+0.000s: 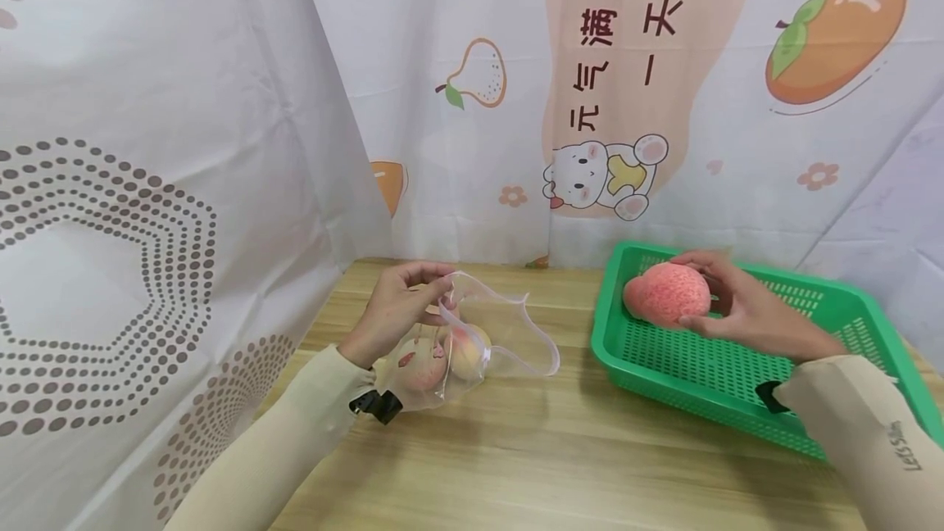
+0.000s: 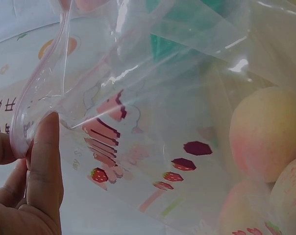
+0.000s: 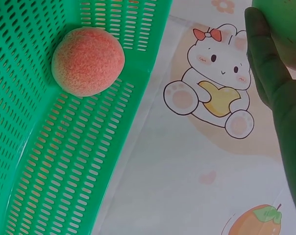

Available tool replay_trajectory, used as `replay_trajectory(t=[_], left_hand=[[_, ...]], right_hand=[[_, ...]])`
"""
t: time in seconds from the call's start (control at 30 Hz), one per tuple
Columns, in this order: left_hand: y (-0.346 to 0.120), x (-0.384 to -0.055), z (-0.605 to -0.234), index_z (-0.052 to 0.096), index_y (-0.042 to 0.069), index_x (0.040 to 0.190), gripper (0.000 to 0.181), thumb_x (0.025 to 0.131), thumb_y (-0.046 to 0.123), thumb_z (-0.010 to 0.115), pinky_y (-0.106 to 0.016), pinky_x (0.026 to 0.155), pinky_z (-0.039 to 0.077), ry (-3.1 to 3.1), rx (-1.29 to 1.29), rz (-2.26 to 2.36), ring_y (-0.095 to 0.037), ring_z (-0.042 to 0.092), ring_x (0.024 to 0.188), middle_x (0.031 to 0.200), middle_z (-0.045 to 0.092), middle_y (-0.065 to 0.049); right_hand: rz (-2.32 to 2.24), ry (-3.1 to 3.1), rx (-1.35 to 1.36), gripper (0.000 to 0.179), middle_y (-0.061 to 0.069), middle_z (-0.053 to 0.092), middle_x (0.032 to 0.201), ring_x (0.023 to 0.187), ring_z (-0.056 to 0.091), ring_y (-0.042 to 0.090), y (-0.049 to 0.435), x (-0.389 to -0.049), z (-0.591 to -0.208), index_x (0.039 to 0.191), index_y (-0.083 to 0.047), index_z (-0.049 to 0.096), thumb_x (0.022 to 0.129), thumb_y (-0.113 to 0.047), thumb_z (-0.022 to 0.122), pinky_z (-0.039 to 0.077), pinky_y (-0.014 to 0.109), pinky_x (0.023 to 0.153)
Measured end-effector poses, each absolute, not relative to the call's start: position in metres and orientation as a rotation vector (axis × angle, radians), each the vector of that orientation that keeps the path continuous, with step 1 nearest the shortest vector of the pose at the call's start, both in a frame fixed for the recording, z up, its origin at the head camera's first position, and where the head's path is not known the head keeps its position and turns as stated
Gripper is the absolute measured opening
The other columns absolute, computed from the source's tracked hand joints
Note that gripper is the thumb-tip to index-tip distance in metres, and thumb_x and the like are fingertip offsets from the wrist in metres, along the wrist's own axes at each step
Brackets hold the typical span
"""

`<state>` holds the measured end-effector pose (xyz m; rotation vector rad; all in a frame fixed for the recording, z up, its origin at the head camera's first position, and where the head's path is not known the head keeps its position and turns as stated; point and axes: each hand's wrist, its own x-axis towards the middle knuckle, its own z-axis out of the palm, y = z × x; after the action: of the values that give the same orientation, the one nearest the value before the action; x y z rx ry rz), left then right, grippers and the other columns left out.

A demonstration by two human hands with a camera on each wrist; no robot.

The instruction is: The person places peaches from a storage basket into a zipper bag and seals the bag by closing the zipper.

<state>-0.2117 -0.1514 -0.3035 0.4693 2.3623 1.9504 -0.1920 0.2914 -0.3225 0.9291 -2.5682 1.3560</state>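
Observation:
My left hand [image 1: 398, 306] pinches the zip rim of a clear plastic bag [image 1: 547, 351] between thumb and fingers. Its mouth gapes toward the right. Several peaches lie at the bottom of the bag, among them a yellowish peach [image 2: 268, 132] in the left wrist view. Strawberry prints mark the plastic. On the other side, my right hand [image 1: 752, 311] grips a pink peach [image 1: 673, 295] over the left end of a green basket [image 1: 615, 363]. Another pink peach [image 3: 88, 61] rests inside that basket, partly hidden behind the held one in the head view.
Bag and basket both stand on a wooden table [image 1: 531, 441], with a stretch of tabletop between them. A printed curtain [image 1: 472, 162] hangs behind the table's far edge. A second patterned cloth [image 1: 243, 146] hangs along the left side.

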Motion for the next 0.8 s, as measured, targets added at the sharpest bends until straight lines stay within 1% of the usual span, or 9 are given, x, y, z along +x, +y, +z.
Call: replay_trajectory(t=[0.3, 0.57, 0.8], left_hand=[[-0.15, -0.212, -0.303, 0.063, -0.011, 0.121, 0.028, 0.1, 0.008, 0.062, -0.034, 0.064, 0.063, 2.348, 0.474, 1.961, -0.015, 0.068, 0.075, 0.084, 0.063, -0.009], [-0.15, -0.211, -0.301, 0.066, -0.007, 0.118, 0.026, 0.099, 0.011, 0.063, -0.034, 0.063, 0.063, 2.364, 0.467, 1.962, -0.015, 0.068, 0.075, 0.084, 0.063, -0.009], [-0.151, -0.211, -0.302, 0.063, -0.01, 0.121, 0.028, 0.099, 0.009, 0.062, -0.033, 0.063, 0.062, 2.353, 0.457, 1.962, -0.015, 0.068, 0.075, 0.084, 0.063, -0.008]], right_hand=[[1.368, -2.552, 0.944, 0.071, -0.003, 0.051, 0.131, 0.11, 0.056, 0.006, 0.287, -0.191, -0.321, 0.143, -0.004, 0.039, 0.082, 0.011, 0.073, 0.057, 0.019, 0.08], [1.364, -2.562, 0.952, 0.071, -0.003, 0.052, 0.131, 0.11, 0.056, 0.007, 0.284, -0.191, -0.32, 0.142, -0.006, 0.04, 0.082, 0.01, 0.074, 0.056, 0.019, 0.082], [1.387, -2.532, 0.982, 0.069, -0.001, 0.053, 0.13, 0.109, 0.057, 0.008, 0.28, -0.191, -0.32, 0.14, -0.005, 0.041, 0.081, 0.013, 0.073, 0.056, 0.019, 0.08]])
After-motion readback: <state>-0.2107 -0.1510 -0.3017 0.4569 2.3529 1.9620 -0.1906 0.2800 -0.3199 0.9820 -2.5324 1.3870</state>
